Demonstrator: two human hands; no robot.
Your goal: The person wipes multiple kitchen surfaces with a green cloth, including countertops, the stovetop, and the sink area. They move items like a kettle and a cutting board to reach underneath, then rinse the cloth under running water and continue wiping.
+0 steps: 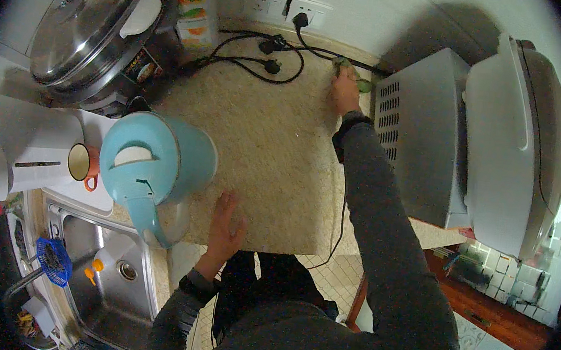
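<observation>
My right hand (346, 90) reaches to the back of the stone-patterned countertop (264, 132) and presses on a green cloth (364, 85), partly hidden under the fingers. That cloth lies between the black power cables and the vented side of a grey metal appliance (419, 139). Near the counter's front edge, my left hand (227, 228) rests with fingers apart and holds nothing. Just left of it stands a light blue electric kettle (144, 159), its handle turned toward me.
Black cables with loose plugs (272, 66) lie by the wall below the sockets (289, 9). A large steel cooker (95, 24), a plastic bottle (194, 9) and an orange enamel mug (83, 163) stand left. Front left is a steel sink (104, 305); a cable hangs over the counter's right edge.
</observation>
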